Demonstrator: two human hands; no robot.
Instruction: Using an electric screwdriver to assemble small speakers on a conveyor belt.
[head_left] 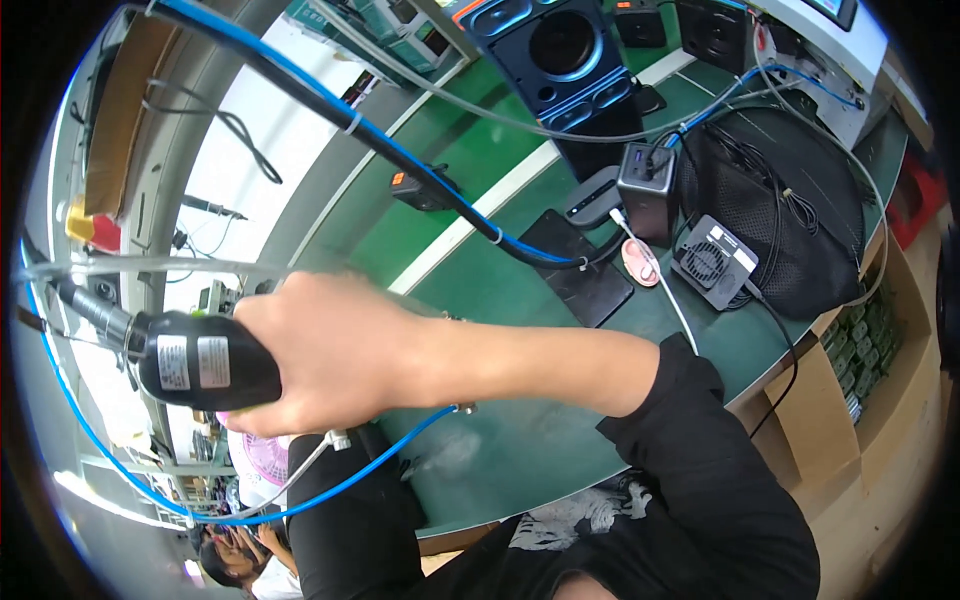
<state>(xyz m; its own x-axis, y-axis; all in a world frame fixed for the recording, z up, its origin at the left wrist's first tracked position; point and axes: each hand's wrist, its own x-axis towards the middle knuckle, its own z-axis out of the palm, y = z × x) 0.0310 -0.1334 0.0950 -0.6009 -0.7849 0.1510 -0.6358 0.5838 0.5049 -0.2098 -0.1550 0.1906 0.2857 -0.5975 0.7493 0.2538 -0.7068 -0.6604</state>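
My right hand (325, 350) is raised over the left side of the bench, closed round a black powered screwdriver (210, 362) with two white labels. Its ribbed grey collar (95, 312) points to the left. The palm hides part of the tool's body. Just under the wrist are a white cable plug (338, 439) and a blue hose (390, 447) with a metal fitting. No part of my left hand shows. Right of my forearm lie a black flat panel (575, 275), a pink round piece (640, 263) and a small grey fan unit (716, 263).
A green bench mat (530, 440) lies beneath my arm. At the back stands a blue-black speaker panel (545, 50). A black mesh bag (800, 220) with coiled cables sits at right, by an open carton (850, 440). A thick black-and-blue cable (370, 140) crosses overhead. Another person (250, 565) is at lower left.
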